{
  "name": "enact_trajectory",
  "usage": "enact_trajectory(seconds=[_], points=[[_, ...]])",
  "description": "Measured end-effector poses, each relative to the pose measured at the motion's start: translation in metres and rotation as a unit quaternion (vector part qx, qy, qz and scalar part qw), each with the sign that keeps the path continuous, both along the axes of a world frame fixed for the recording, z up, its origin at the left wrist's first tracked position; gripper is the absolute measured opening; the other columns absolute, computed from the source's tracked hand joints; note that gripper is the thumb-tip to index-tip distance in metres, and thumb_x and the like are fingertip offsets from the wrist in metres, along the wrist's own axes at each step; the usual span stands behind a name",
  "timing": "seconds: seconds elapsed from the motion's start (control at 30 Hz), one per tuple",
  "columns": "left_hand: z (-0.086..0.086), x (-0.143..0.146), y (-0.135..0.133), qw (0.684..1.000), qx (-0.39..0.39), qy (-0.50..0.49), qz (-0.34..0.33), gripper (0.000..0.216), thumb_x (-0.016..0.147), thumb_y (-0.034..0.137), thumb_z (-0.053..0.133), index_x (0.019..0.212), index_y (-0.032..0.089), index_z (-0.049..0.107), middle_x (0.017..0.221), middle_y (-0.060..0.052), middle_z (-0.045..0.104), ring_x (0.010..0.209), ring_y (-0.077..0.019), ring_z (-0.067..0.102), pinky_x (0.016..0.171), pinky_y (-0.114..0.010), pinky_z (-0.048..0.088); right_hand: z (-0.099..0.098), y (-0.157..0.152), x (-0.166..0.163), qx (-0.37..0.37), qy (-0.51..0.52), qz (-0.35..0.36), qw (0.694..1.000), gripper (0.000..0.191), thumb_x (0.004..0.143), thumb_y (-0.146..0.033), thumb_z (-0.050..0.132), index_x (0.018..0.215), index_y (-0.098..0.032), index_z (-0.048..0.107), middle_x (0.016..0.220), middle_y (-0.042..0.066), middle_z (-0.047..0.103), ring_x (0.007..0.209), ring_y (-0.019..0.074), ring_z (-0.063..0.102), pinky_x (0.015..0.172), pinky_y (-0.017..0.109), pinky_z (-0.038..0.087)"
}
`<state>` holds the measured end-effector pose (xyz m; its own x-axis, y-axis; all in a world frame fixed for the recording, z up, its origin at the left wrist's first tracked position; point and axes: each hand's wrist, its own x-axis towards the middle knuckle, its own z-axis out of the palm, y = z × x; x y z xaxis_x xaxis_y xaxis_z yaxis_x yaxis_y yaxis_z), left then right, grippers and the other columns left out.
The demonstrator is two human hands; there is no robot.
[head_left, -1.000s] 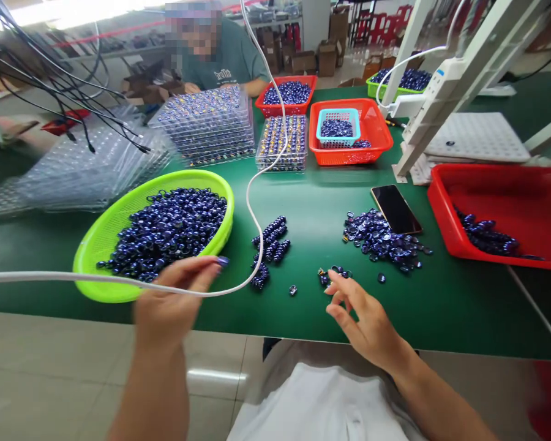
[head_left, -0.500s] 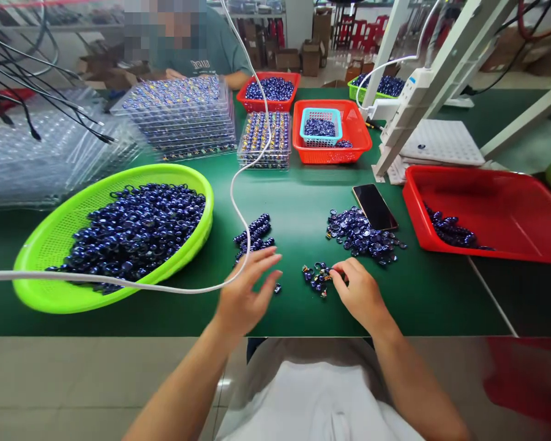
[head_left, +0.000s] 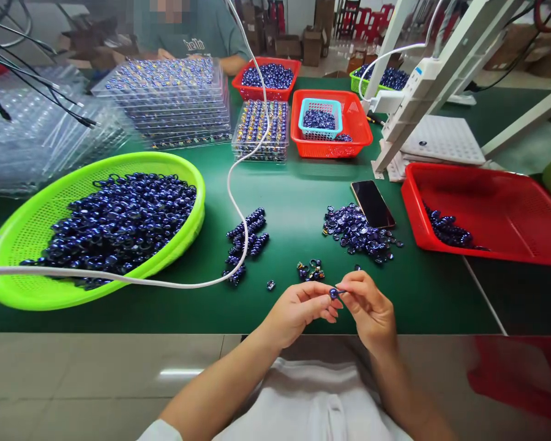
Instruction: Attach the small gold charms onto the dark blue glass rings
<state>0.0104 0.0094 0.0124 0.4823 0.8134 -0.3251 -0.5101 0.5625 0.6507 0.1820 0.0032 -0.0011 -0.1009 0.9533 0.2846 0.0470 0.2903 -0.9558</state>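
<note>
My left hand (head_left: 298, 309) and my right hand (head_left: 371, 306) meet over the near edge of the green table (head_left: 303, 202). Both pinch one small dark blue bead piece (head_left: 334, 293) between their fingertips. Just beyond the hands lies a small cluster of blue pieces (head_left: 310, 271), with a single bead (head_left: 270, 285) to its left. Rows of stacked blue beads (head_left: 247, 236) lie further left, and a loose heap of blue glass pieces (head_left: 358, 229) lies to the right.
A lime green basket (head_left: 27, 226) full of blue beads sits at the left, with a white cable (head_left: 229, 190) draped across it. A phone (head_left: 372, 203), a red tray (head_left: 500, 208), an orange basket (head_left: 344, 144) and stacked clear trays (head_left: 165, 101) stand behind. Another person (head_left: 197, 37) sits across the table.
My left hand came from the lime basket across to the middle. My right hand picked a bead piece off the small cluster, and both hands now pinch it near the table edge.
</note>
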Motion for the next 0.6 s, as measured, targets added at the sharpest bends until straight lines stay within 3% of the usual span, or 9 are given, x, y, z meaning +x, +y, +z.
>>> enact_trajectory(seconds=[0.17,0.3,0.4,0.6], points=[[0.002,-0.005,0.002,0.999,-0.002,0.032,0.0,0.025,0.069,0.025,0.085,0.089,0.013,0.077,0.076,-0.005,0.073,0.065,-0.0122,0.066,0.068,-0.026,0.053,-0.003,-0.002,0.006,0.032,0.009,0.042,0.999,0.027,0.094,-0.015,0.056,0.111,-0.032,0.069,0.099,0.003,0.058,0.092,0.0173,0.058,0.078,0.031,0.049],[0.003,-0.009,0.003,0.995,0.035,0.093,-0.018,0.023,0.068,0.025,0.084,0.086,0.013,0.078,0.077,-0.004,0.073,0.06,-0.011,0.063,0.064,-0.025,0.051,0.006,0.0,0.01,0.049,-0.039,0.114,0.992,0.036,0.097,-0.033,0.05,0.131,-0.028,0.059,0.126,0.01,0.056,0.117,0.0266,0.052,0.098,0.045,0.045],[0.004,-0.01,0.003,0.991,0.054,0.117,-0.024,0.019,0.071,0.026,0.082,0.086,0.014,0.079,0.075,-0.003,0.072,0.06,-0.01,0.06,0.063,-0.024,0.049,0.012,0.003,0.011,0.091,-0.105,0.147,0.979,0.042,0.097,-0.036,0.049,0.137,-0.028,0.055,0.134,0.011,0.053,0.122,0.0295,0.05,0.098,0.048,0.045],[0.001,-0.009,0.002,0.994,0.025,0.104,0.013,0.017,0.072,0.025,0.081,0.084,0.014,0.078,0.07,-0.002,0.069,0.061,-0.0095,0.058,0.064,-0.022,0.047,0.005,0.003,0.006,0.217,-0.194,0.055,0.955,0.055,0.087,-0.012,0.062,0.138,-0.03,0.053,0.124,0.01,0.06,0.112,0.0264,0.057,0.092,0.046,0.05]])
